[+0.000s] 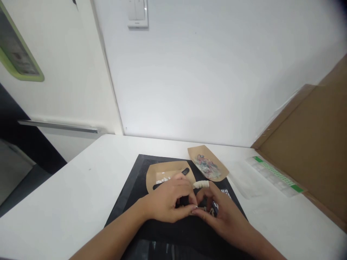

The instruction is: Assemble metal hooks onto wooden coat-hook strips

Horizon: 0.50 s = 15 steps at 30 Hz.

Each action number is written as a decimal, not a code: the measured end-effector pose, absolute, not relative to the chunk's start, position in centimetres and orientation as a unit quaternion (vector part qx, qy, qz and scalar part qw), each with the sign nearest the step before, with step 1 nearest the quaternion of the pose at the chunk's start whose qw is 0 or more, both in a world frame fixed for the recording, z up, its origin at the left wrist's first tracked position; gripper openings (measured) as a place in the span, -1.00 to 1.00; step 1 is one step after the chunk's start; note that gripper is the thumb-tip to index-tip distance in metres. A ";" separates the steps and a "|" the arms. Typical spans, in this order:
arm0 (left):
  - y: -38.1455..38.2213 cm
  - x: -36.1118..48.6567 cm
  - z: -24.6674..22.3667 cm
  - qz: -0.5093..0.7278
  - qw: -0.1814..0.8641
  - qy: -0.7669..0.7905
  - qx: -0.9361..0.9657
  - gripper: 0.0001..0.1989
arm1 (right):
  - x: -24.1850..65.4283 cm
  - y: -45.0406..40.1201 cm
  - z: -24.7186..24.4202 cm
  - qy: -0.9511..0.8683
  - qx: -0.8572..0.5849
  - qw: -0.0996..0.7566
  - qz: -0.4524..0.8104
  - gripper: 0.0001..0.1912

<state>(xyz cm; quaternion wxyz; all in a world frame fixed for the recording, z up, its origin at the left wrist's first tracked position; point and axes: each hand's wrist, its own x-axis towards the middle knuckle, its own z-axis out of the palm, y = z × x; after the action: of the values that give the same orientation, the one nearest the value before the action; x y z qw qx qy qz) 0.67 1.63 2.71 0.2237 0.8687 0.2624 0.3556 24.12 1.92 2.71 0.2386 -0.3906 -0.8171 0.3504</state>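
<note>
Over the black mat, my left hand and my right hand meet with thumbs and fingertips pinched together. A tiny white piece shows between the fingertips; its exact kind is too small to make out. One finger of my right hand wears a cream finger cot. Just beyond my left hand sits a brown paper tray with small white bits in it. A black stick-like tool lies across that tray, partly covered by my hand. Small items beneath my right hand are mostly hidden.
Another brown paper tray holds small clear bags with coloured contents. To the right on the white table lies a clear plastic package with a green-edged strip. A cardboard panel stands at the right, and a white wall closes off the back.
</note>
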 end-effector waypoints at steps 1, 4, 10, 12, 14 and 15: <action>1.6 0.7 2.7 0.359 0.220 0.265 0.867 -0.96 | 24.1 1.9 2.8 -0.818 -0.386 0.240 0.352 -0.84; 1.6 0.9 2.6 0.378 0.212 0.265 0.862 -0.94 | 24.0 1.8 3.0 -0.819 -0.378 0.251 0.351 -0.86; 1.7 1.1 2.6 0.412 0.215 0.261 0.846 -0.94 | 24.1 1.9 2.5 -0.803 -0.389 0.276 0.358 -0.83; 1.7 1.1 2.7 0.421 0.214 0.268 0.839 -0.93 | 24.2 1.8 2.4 -0.795 -0.386 0.286 0.370 -0.82; 1.6 1.1 2.8 0.431 0.214 0.274 0.833 -0.92 | 24.2 1.8 2.4 -0.791 -0.377 0.301 0.378 -0.82; 1.6 1.1 2.8 0.436 0.216 0.276 0.829 -0.93 | 24.2 1.7 2.4 -0.788 -0.372 0.310 0.382 -0.81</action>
<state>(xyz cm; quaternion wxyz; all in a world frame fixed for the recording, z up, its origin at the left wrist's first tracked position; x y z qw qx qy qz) 1.09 1.60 2.79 0.2159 0.8292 0.2756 0.4357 24.16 1.73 2.38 0.3095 -0.3715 -0.7876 0.3818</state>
